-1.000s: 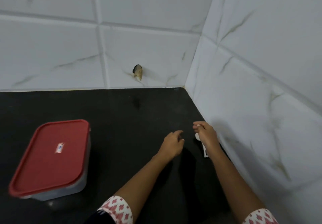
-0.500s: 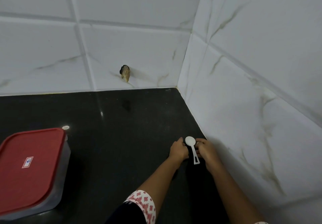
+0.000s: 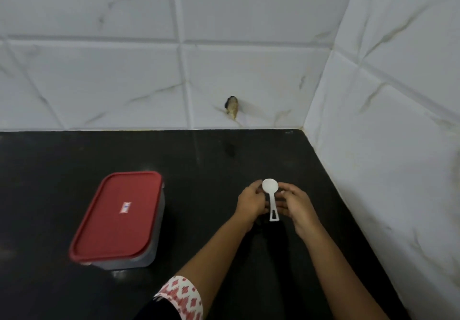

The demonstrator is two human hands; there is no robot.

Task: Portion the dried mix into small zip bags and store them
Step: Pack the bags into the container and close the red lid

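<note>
Grip of left hand [image 3: 251, 201] and right hand [image 3: 296, 205] around white measuring spoon [image 3: 270, 187], red-lidded container [image 3: 117, 220] well apart leftward.

The one view came from a wide-angle camera worn on the person's head, looking forward and steeply down onto a black counter [image 3: 74, 160] and facing the corner where the tiled back wall [image 3: 99, 83] met the tiled side wall [image 3: 398, 145] on the right. It sat near enough that both forearms ran up from the lower edge to the left hand [image 3: 250, 202] and right hand [image 3: 297, 206], which held a white scoop [image 3: 270, 187] just right of centre, with a red-lidded container [image 3: 117, 215] left of them.
</note>
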